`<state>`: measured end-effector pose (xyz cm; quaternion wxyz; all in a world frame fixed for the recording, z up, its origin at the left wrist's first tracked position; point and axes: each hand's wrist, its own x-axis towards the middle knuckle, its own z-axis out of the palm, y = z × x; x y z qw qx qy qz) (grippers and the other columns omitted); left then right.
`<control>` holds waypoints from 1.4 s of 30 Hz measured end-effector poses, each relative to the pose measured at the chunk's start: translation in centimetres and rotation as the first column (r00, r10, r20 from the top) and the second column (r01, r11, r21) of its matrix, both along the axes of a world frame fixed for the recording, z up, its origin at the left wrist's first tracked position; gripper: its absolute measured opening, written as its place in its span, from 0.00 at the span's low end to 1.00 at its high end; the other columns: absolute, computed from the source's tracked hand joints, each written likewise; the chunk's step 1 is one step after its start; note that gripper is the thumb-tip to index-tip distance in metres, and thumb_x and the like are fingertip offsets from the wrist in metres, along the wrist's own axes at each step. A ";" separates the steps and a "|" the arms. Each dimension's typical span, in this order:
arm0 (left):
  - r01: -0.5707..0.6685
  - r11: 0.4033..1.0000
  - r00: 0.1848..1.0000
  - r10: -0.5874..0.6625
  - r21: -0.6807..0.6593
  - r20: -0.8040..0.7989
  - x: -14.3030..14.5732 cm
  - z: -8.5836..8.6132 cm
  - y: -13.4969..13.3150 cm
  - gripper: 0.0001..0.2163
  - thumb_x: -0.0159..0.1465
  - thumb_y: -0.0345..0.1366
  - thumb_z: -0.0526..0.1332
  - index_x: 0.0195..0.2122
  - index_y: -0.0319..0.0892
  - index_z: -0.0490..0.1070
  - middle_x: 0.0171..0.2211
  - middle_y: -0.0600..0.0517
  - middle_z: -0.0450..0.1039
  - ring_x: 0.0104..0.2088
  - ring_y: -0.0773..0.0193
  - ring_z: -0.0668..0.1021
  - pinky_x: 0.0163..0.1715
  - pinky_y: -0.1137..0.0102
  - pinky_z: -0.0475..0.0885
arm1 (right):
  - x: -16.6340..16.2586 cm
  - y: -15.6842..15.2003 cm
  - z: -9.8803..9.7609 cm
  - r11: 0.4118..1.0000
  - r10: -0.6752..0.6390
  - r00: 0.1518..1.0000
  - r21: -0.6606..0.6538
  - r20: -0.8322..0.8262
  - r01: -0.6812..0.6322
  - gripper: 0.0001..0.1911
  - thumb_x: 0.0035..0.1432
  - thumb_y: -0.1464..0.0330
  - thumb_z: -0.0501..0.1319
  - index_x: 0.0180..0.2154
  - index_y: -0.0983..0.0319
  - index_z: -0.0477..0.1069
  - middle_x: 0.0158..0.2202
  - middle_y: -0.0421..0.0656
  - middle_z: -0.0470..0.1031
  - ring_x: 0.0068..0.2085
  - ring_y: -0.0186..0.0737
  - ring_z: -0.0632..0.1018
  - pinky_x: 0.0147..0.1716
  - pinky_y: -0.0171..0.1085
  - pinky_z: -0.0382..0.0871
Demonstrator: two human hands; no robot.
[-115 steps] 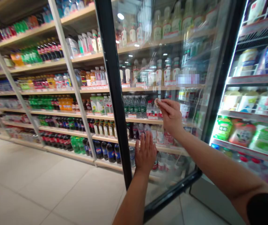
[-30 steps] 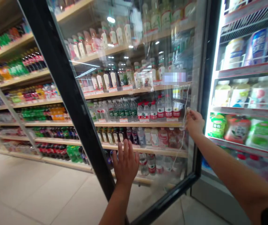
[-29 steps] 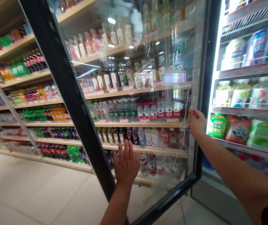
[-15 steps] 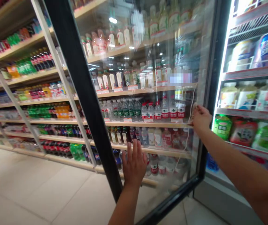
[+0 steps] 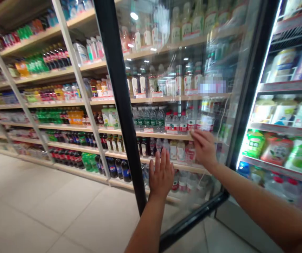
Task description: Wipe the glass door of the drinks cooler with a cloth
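Note:
A black-framed glass door (image 5: 123, 102) of a drinks fridge stands swung open before me. My left hand (image 5: 161, 175) lies flat against the lower part of its pane, fingers stretched upward. Close to the glass, right of it and higher, my right hand (image 5: 205, 147) has its fingers pinched together. A small pale bit shows at those fingertips, too little to name. Whether they touch the pane I cannot tell. A thin whitish cord or streak (image 5: 222, 116) runs down the glass near the hinge side. Red-labelled water bottles (image 5: 175, 123) show through the pane behind the hands.
The lit fridge interior (image 5: 285, 128) on the right holds bottles and pouches on racks. Wooden shelves (image 5: 69, 144) with rows of drink bottles line the left and run on behind the door. Pale floor tiles (image 5: 47, 211) stretch below. Ceiling lights reflect in the glass.
My right hand has moved left and slightly down across the pane, away from the hinge side. My left hand stays flat on the glass. The whole view has shifted, showing the door further right.

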<state>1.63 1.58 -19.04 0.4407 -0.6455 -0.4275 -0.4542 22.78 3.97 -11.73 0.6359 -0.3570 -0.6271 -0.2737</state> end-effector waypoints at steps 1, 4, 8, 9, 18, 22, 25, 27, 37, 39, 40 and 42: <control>0.001 1.000 1.000 -0.001 -0.001 0.000 0.0 -0.1 0.0 0.30 0.67 0.37 0.57 0.68 0.33 0.50 0.64 0.45 0.60 0.70 0.56 0.47 0.70 0.57 0.37 | -0.8 -0.5 -0.9 0.999 0.029 0.995 -0.016 0.092 -0.028 0.14 0.65 0.70 0.58 0.48 0.53 0.78 0.46 0.45 0.79 0.48 0.43 0.76 0.52 0.49 0.71; 0.012 1.000 1.000 -0.012 -0.009 0.003 -0.1 -0.1 0.2 0.31 0.67 0.37 0.58 0.68 0.34 0.49 0.64 0.46 0.60 0.71 0.56 0.47 0.70 0.57 0.37 | -2.0 -1.1 -0.7 0.997 0.075 0.975 -0.039 0.211 -0.068 0.14 0.65 0.72 0.58 0.47 0.53 0.78 0.45 0.45 0.80 0.48 0.43 0.76 0.50 0.46 0.72; 0.026 1.000 1.000 -0.026 -0.008 0.011 -0.1 -0.1 0.4 0.32 0.66 0.37 0.59 0.68 0.34 0.48 0.64 0.45 0.61 0.71 0.58 0.45 0.70 0.58 0.37 | -2.1 -0.6 3.5 1.000 0.010 0.999 0.027 0.040 -0.011 0.12 0.66 0.68 0.58 0.48 0.54 0.78 0.46 0.45 0.79 0.47 0.43 0.76 0.50 0.48 0.71; 0.031 0.999 0.999 -0.031 -0.009 0.013 -0.1 -0.1 0.4 0.33 0.66 0.37 0.59 0.69 0.34 0.48 0.64 0.45 0.61 0.71 0.58 0.45 0.70 0.58 0.37 | -2.3 -0.5 3.8 0.999 -0.004 1.000 0.044 0.008 0.004 0.13 0.66 0.68 0.58 0.48 0.54 0.78 0.47 0.45 0.79 0.48 0.43 0.76 0.50 0.48 0.71; 0.039 0.999 0.999 -0.039 -0.003 0.020 0.0 -0.1 0.1 0.30 0.68 0.36 0.56 0.68 0.36 0.49 0.65 0.44 0.59 0.70 0.59 0.50 0.70 0.57 0.38 | -4.1 -1.7 0.2 0.996 0.086 0.964 -0.036 0.253 -0.079 0.16 0.65 0.72 0.57 0.51 0.51 0.76 0.47 0.44 0.79 0.49 0.44 0.76 0.52 0.47 0.72; 0.054 0.998 0.998 -0.053 -0.030 0.029 0.0 -0.3 0.2 0.29 0.67 0.36 0.57 0.68 0.36 0.51 0.65 0.44 0.58 0.70 0.59 0.48 0.70 0.56 0.38 | -3.9 -1.3 2.7 0.999 -0.007 0.998 0.042 0.064 0.004 0.15 0.66 0.69 0.57 0.50 0.52 0.76 0.47 0.45 0.78 0.49 0.44 0.76 0.52 0.49 0.71; 0.068 0.997 0.997 -0.067 -0.042 0.032 -0.1 -0.5 0.2 0.29 0.67 0.36 0.57 0.68 0.37 0.52 0.66 0.45 0.58 0.70 0.58 0.47 0.70 0.56 0.37 | -4.2 -1.7 0.4 0.999 0.017 0.983 0.028 0.182 -0.022 0.17 0.65 0.72 0.57 0.52 0.52 0.76 0.47 0.44 0.79 0.50 0.45 0.75 0.52 0.48 0.72; 0.054 0.998 0.998 -0.054 -0.036 0.022 -0.1 -0.5 0.2 0.29 0.67 0.37 0.57 0.68 0.36 0.52 0.66 0.46 0.57 0.71 0.58 0.46 0.70 0.57 0.37 | -4.3 -1.9 -1.1 0.998 0.049 0.950 0.008 0.308 -0.054 0.19 0.64 0.74 0.58 0.53 0.51 0.75 0.47 0.43 0.79 0.50 0.44 0.75 0.52 0.46 0.72; 0.046 0.999 0.999 -0.046 0.001 0.016 -0.1 0.1 0.1 0.31 0.67 0.36 0.57 0.69 0.36 0.48 0.64 0.44 0.61 0.70 0.59 0.49 0.70 0.57 0.38 | -4.1 -1.1 1.4 0.997 0.020 0.982 0.073 0.187 -0.034 0.17 0.65 0.73 0.57 0.52 0.52 0.76 0.48 0.44 0.79 0.50 0.44 0.76 0.53 0.48 0.72; 0.030 1.000 1.000 -0.030 0.006 0.005 -0.2 0.1 0.0 0.30 0.68 0.36 0.56 0.69 0.36 0.48 0.64 0.44 0.60 0.70 0.57 0.50 0.70 0.57 0.39 | -3.9 -1.5 -0.6 0.996 0.061 0.939 0.047 0.340 -0.082 0.17 0.65 0.73 0.58 0.51 0.52 0.76 0.46 0.43 0.80 0.51 0.43 0.76 0.52 0.46 0.74; 0.026 1.000 1.000 -0.026 0.005 0.001 -0.2 0.2 -0.1 0.30 0.68 0.36 0.56 0.69 0.36 0.47 0.64 0.44 0.59 0.70 0.57 0.50 0.70 0.57 0.39 | -3.7 -1.6 -1.2 0.996 0.066 0.922 0.029 0.381 -0.083 0.17 0.64 0.73 0.58 0.50 0.52 0.77 0.46 0.42 0.81 0.51 0.42 0.76 0.52 0.45 0.74; 0.024 1.000 1.000 -0.024 0.007 0.005 -0.2 0.3 0.0 0.31 0.68 0.36 0.57 0.69 0.36 0.46 0.64 0.44 0.60 0.70 0.57 0.50 0.70 0.57 0.39 | -3.3 -1.4 -0.7 0.998 0.050 0.935 0.004 0.352 -0.055 0.16 0.65 0.73 0.57 0.48 0.52 0.78 0.46 0.43 0.81 0.51 0.43 0.76 0.53 0.46 0.74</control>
